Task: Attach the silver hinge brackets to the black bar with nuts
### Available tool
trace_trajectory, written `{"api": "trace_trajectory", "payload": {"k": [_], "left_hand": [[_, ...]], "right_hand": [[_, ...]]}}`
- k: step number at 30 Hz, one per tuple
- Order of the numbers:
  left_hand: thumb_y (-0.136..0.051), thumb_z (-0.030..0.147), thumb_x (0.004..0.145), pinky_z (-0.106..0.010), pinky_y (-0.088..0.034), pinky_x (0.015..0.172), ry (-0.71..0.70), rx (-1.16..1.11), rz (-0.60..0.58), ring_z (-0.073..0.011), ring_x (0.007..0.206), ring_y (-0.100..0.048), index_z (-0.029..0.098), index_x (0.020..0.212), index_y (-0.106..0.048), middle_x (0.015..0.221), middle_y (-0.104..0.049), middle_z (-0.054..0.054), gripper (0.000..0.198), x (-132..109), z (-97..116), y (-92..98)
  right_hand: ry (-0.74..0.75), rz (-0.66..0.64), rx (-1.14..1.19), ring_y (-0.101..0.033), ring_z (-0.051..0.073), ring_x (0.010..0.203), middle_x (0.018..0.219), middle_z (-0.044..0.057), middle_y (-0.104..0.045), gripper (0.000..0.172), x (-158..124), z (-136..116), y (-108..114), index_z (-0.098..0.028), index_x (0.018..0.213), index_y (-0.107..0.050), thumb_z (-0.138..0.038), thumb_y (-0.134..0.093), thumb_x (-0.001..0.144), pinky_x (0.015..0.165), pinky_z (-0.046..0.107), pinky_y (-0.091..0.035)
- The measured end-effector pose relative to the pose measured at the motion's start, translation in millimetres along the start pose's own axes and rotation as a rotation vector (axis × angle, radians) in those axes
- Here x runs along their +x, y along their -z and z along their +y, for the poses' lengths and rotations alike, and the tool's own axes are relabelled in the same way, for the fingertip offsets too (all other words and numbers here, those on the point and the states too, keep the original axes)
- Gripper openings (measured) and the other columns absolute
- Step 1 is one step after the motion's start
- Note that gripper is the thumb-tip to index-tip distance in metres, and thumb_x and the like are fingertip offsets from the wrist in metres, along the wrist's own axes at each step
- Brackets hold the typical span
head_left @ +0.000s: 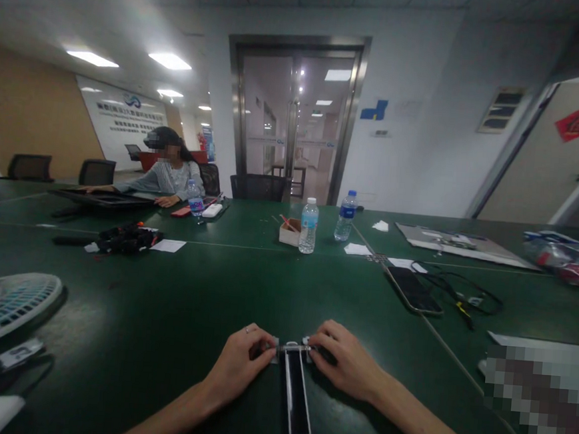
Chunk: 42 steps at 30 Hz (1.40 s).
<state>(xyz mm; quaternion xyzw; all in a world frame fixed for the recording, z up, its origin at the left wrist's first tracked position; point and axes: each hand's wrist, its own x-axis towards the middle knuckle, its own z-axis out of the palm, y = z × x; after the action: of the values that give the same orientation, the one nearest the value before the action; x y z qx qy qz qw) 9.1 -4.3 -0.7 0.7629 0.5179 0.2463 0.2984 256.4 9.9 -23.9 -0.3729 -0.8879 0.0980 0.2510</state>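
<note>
A long, narrow black device with silver edges (296, 398) lies on the dark green table (161, 314), running from the near edge away from me. My left hand (242, 360) is closed in a pinch on the left side of its far end. My right hand (343, 358) is closed on the right side of the same end, over a small dark part. A thin metal piece (293, 346) spans the gap between the two hands.
A phone (414, 290) with tangled cables lies to the right, two water bottles (309, 225) and a small box stand mid-table, and a white fan (9, 308) sits at the left. A person sits at the far left with a laptop. Papers lie at right.
</note>
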Motion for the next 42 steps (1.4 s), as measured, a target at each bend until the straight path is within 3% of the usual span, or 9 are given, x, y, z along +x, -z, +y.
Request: {"api": "trace_trajectory", "payload": {"k": [7, 18, 25, 34, 42], "left_hand": [[-0.057, 0.032, 0.085, -0.025, -0.041, 0.061, -0.011, -0.003, 0.017, -0.0156, 0.070, -0.051, 0.018, 0.096, -0.066, 0.084, -0.057, -0.001, 0.019, 0.4, -3.2, -0.4], [-0.055, 0.028, 0.086, -0.027, -0.042, 0.063, -0.025, 0.062, -0.017, -0.0166, 0.072, -0.052, 0.016, 0.095, -0.066, 0.085, -0.057, -0.002, 0.019, -1.2, 1.0, -3.2], [-0.052, 0.028, 0.089, -0.026, -0.043, 0.063, -0.015, 0.069, -0.034, -0.0164, 0.073, -0.052, 0.016, 0.098, -0.065, 0.086, -0.057, -0.002, 0.019, 0.1, -1.0, -4.6], [-0.055, 0.024, 0.087, -0.025, -0.042, 0.062, -0.015, 0.064, -0.031, -0.0154, 0.071, -0.050, 0.017, 0.095, -0.063, 0.086, -0.055, -0.001, 0.014, -1.0, 0.5, -2.7], [-0.054, 0.026, 0.087, -0.026, -0.043, 0.063, -0.036, 0.092, -0.027, -0.0162, 0.072, -0.051, 0.016, 0.096, -0.063, 0.086, -0.055, -0.001, 0.016, 0.0, -3.8, -5.5]], "right_hand": [[-0.007, 0.033, -0.028, -0.051, 0.017, 0.084, 0.092, 0.006, -0.057, 0.013, 0.5, -2.6, -1.3, -0.017, 0.095, -0.058, -0.015, -0.052, 0.084, 0.073, 0.031, -0.042], [-0.011, 0.002, -0.051, -0.051, 0.017, 0.083, 0.091, 0.006, -0.057, 0.013, 0.2, -5.3, 1.7, -0.017, 0.095, -0.059, -0.018, -0.047, 0.090, 0.073, 0.031, -0.041], [-0.061, 0.003, -0.065, -0.051, 0.017, 0.083, 0.090, 0.005, -0.057, 0.013, 2.6, -8.4, 2.3, -0.016, 0.092, -0.057, -0.012, -0.055, 0.081, 0.073, 0.030, -0.041], [-0.010, -0.007, -0.050, -0.051, 0.016, 0.082, 0.092, 0.007, -0.056, 0.013, 0.8, -5.7, 1.9, -0.017, 0.096, -0.060, -0.019, -0.048, 0.090, 0.071, 0.030, -0.042], [-0.025, -0.005, -0.040, -0.051, 0.016, 0.084, 0.093, 0.005, -0.056, 0.010, 1.3, -4.5, 1.0, -0.017, 0.096, -0.055, -0.016, -0.051, 0.087, 0.072, 0.030, -0.042]]}}
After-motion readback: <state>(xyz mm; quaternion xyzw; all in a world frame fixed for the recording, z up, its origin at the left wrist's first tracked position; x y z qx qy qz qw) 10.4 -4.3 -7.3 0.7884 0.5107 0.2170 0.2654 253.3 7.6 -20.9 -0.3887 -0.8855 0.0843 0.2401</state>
